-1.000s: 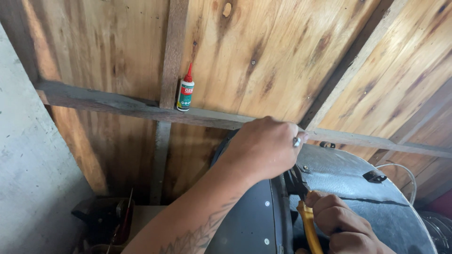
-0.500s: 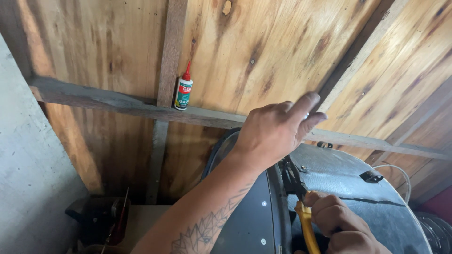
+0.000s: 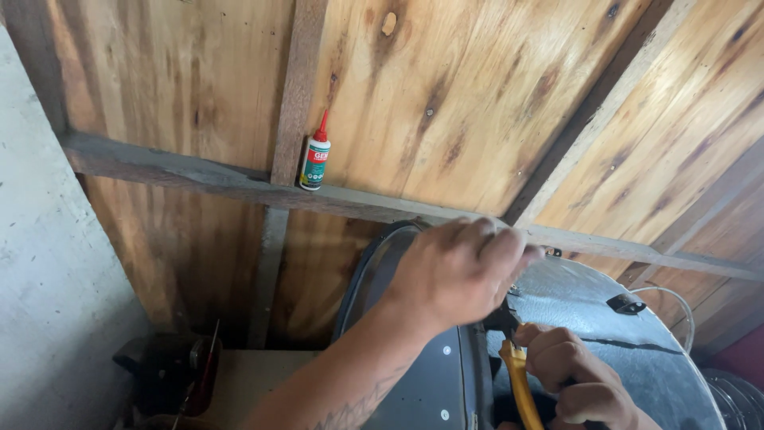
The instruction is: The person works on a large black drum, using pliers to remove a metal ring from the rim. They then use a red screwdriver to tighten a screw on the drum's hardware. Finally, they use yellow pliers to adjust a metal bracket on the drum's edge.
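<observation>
Head view: back wall is vertical timber planks [image 3: 446,103], knotty and unpainted, with a grey horizontal rail [image 3: 183,171] running across and dropping to the right; pale rendered wall [image 3: 48,263] on the left edge. Below that, a large round metal housing [image 3: 621,350], dark painted section on the left, bare galvanised sheet on the right, with a small black latch [image 3: 625,303] on top and a thin white hose [image 3: 676,306] looping off behind. Left hand [image 3: 458,271] is over the seam at the top of the housing, fingers curled and pinched together on something small at the joint; can't tell what, the fingers hide it. Right hand [image 3: 577,378] is clenched around yellow-handled pliers [image 3: 519,381], whose dark head points up into the same joint, just beside the left fingertips. Judging by this, work on the seam is mid-way: tool engaged, joint not closed off or released as far as I can see, and nothing set aside as finished. Small glue bottle [image 3: 315,161], white with green label and red nozzle, stands upright on the rail, well apart from both hands. Dark clutter [image 3: 171,370] sits low left, too dim to identify.
</observation>
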